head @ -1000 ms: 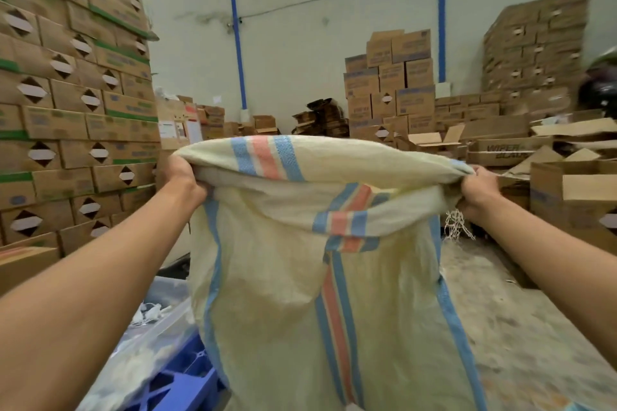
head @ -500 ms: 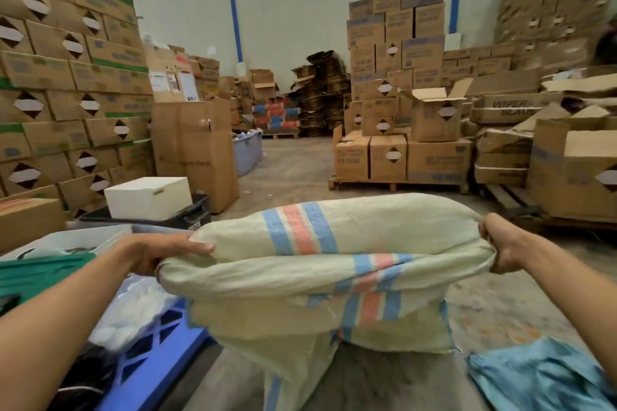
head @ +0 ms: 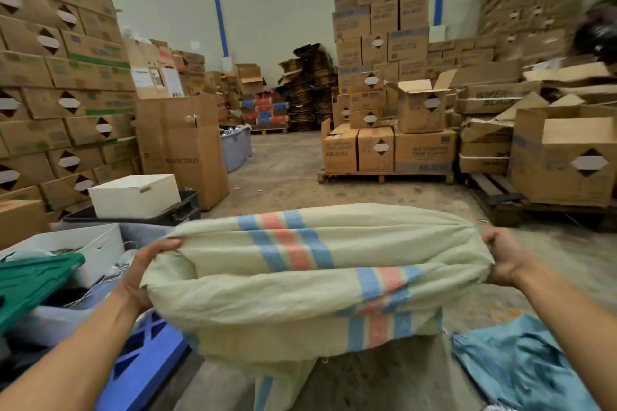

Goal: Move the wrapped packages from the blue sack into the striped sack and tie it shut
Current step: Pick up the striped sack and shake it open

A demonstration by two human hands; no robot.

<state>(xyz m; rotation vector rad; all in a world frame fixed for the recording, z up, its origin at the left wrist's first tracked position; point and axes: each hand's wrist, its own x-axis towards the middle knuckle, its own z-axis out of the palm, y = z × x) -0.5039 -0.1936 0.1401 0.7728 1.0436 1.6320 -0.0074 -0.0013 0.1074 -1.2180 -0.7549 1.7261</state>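
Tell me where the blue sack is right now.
In the head view, the blue sack lies crumpled on the floor at the lower right, just below the right forearm and right of the striped sack.

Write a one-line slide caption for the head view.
Both hands, left and right, grip the striped sack by its ends; blue sack lies at lower right.

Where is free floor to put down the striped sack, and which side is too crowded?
Bare concrete floor runs ahead of the striped sack, between the tall carton and the pallet of boxes. A smaller patch lies beyond the right hand, before the wooden pallet. The left is crowded: bins, white box, blue pallet. The blue sack takes the near right.
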